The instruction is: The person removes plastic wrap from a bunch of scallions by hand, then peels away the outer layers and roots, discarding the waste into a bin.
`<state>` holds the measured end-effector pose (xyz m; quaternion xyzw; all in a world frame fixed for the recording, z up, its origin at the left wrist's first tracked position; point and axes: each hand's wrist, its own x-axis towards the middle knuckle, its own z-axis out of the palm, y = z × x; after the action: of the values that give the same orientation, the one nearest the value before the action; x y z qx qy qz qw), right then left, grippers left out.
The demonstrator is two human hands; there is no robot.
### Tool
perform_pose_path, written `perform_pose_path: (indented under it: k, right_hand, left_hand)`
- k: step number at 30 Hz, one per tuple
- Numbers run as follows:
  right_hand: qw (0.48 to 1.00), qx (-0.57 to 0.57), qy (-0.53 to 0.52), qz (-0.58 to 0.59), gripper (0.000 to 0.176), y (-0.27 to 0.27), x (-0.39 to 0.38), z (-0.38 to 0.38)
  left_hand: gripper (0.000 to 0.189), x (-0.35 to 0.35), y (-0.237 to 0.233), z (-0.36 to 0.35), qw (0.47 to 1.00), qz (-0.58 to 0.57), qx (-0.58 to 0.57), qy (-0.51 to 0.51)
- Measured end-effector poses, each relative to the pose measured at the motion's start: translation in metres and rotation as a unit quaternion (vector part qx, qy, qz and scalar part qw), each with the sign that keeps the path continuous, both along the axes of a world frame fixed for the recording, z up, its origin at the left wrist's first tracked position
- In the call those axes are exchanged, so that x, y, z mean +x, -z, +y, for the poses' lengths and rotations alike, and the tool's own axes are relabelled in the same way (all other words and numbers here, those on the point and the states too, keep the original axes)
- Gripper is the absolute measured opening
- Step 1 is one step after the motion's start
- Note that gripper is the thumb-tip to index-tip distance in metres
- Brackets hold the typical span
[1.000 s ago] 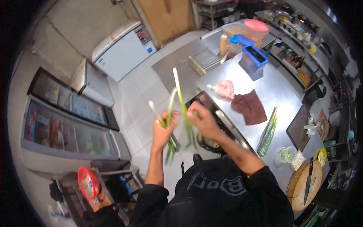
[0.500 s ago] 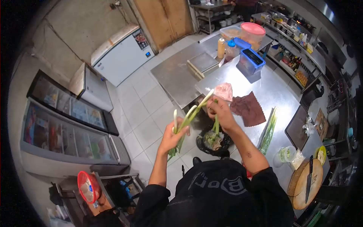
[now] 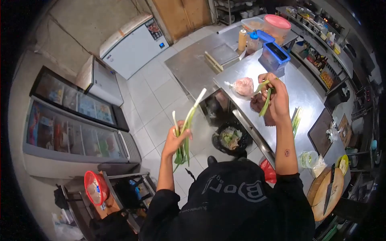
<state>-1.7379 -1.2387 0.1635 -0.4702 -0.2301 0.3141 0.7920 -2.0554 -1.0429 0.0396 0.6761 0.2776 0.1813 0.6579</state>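
Observation:
My left hand (image 3: 177, 138) is wrapped round a few green onions (image 3: 196, 105), white ends up and green leaves hanging below. Raised over the steel table (image 3: 303, 90), my right hand (image 3: 276, 94) pinches a green leaf piece (image 3: 265, 103) that hangs down. Behind it lie a pink bag (image 3: 243, 86) and a brown cloth (image 3: 270, 119), which my hand partly covers. On the floor between my hands stands a black-lined bin (image 3: 230, 139) with green and pale scraps inside. More green onions (image 3: 296, 121) lie on the table to the right.
A knife (image 3: 329, 188) rests on a round wooden board (image 3: 321, 201) at the lower right, near a clear tub (image 3: 309, 159). Blue-rimmed container (image 3: 274, 58), bottles and a red-lidded tub (image 3: 277, 26) stand at the table's far end. A red basket (image 3: 95, 188) is lower left.
My right hand has moved up and right, away from the green onions in my left hand, carrying a leaf piece. My left hand has shifted slightly. The bin is now less covered.

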Motion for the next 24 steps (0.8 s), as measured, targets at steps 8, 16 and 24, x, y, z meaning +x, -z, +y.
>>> perform_pose_path:
  k: [8,16,24]
  right_hand:
    - [0.901,-0.273,-0.027,-0.335,0.025,0.158,-0.019,0.027]
    - [0.753,-0.406,-0.088,-0.51,0.026,0.313,-0.017,0.042]
    - [0.97,-0.07,-0.229,-0.034,0.045,0.08,-0.054,0.091]
  left_hand:
    - [0.024,0.003,-0.003,-0.003,0.993,-0.08,-0.053,-0.074]
    - [0.028,0.025,-0.012,-0.008,0.991,-0.091,-0.099,-0.03]
    - [0.032,0.041,-0.014,-0.015,0.991,-0.064,-0.11,0.048]
